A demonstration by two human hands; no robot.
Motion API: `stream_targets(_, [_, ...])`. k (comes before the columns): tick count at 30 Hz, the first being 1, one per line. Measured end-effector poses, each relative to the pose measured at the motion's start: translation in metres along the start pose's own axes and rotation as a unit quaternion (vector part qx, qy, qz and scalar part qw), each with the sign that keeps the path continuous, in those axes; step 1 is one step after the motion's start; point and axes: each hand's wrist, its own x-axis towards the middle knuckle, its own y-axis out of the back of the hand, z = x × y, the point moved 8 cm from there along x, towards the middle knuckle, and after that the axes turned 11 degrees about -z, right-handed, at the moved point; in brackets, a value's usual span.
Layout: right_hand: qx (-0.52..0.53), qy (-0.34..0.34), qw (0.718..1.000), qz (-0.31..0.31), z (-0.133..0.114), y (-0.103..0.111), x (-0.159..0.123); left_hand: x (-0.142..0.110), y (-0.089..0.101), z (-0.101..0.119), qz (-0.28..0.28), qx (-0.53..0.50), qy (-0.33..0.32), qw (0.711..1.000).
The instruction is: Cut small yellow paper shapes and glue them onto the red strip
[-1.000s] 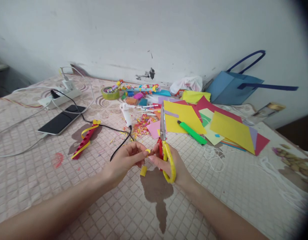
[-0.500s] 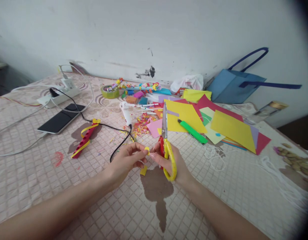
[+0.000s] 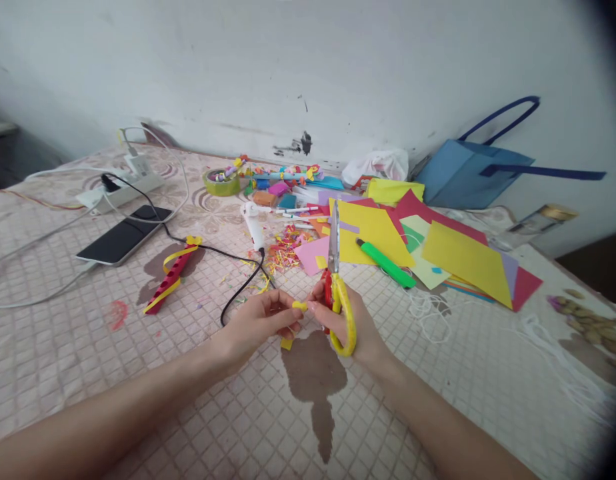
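Note:
A small yellow paper piece [image 3: 299, 306] is pinched in the fingertips of my left hand [image 3: 261, 320]. My right hand [image 3: 355, 327] carries scissors [image 3: 344, 320] with yellow and red handles, their blades pointing up and away from me. The thumb and finger of that hand also meet the right end of the paper piece. Another yellow scrap [image 3: 287, 344] shows just below my left fingers, partly hidden by them. To the left lies a red paper strip wound with yellow ribbon [image 3: 171, 280].
Behind my hands are a white glue gun [image 3: 253, 225] with a black cord and paper clippings [image 3: 288, 250]. A green cutter [image 3: 385, 263] lies on coloured sheets [image 3: 463, 260]. Farther out are a phone [image 3: 125, 235], power strip [image 3: 121, 192], tape roll [image 3: 222, 185] and blue bag [image 3: 473, 172].
The yellow paper piece has shifted slightly right and now spans between both hands' fingertips. My hands have come closer together. The scissors have turned a little more upright.

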Motion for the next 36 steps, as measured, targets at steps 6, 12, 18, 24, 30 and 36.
stream_targets(6, [0.003, 0.0, 1.0, -0.021, 0.003, -0.004, 0.0, 0.0, 0.005, 0.01, 0.015, 0.041, -0.019, 0.999])
stream_targets(12, [0.062, -0.018, 0.997, -0.041, 0.007, -0.01, -0.003, -0.002, 0.018, 0.018, 0.066, -0.07, -0.047, 0.994])
stream_targets(18, [-0.008, -0.03, 0.994, -0.107, 0.01, -0.025, -0.009, -0.006, 0.034, 0.036, 0.103, -0.134, -0.15, 0.974])
stream_targets(24, [-0.107, -0.028, 0.987, -0.119, -0.001, -0.033, -0.012, -0.011, 0.042, 0.046, 0.127, -0.15, -0.209, 0.958])
stream_targets(30, [-0.134, -0.033, 0.984, -0.116, 0.005, -0.034, -0.011, -0.013, 0.041, 0.047, 0.143, -0.153, -0.219, 0.953])
stream_targets(36, [-0.151, -0.037, 0.981, -0.117, 0.006, -0.035, -0.011, -0.015, 0.04, 0.047, 0.155, -0.153, -0.214, 0.952])
